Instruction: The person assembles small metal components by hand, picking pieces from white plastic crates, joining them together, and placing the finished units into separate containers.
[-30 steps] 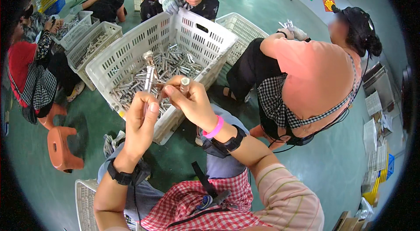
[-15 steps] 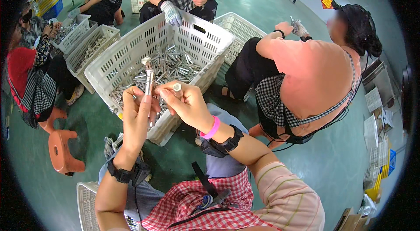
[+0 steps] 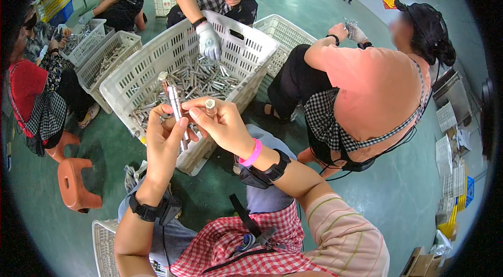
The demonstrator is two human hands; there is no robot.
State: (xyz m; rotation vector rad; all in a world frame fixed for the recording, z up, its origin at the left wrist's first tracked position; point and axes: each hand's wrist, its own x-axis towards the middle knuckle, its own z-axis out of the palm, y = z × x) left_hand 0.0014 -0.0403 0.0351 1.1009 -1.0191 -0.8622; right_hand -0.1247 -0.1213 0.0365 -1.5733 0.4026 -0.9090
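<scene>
My left hand [image 3: 163,140] is closed round a silver bolt-like metal part [image 3: 174,100], its wider head pointing up and away, tilted left. Close beside it, my right hand [image 3: 228,122] is closed on a second metal piece [image 3: 210,105], whose pale hexagonal end shows between thumb and fingers. The fingertips of both hands meet near the first part, and exactly what touches there is hidden. Both hands are above the near side of a white slatted crate [image 3: 254,46] holding several loose silver metal pieces [image 3: 209,82].
Across the crate, a co-worker's gloved hand [image 3: 209,42] reaches inside it. Another co-worker in a pink top [image 3: 372,83] sits close on my right. An orange stool [image 3: 78,185] stands to the left; a white crate [image 3: 105,248] is beside me at lower left.
The bolt-like part in my left hand has tipped further left and a little lower. The co-worker's gloved hand has moved from the crate's far rim down into it.
</scene>
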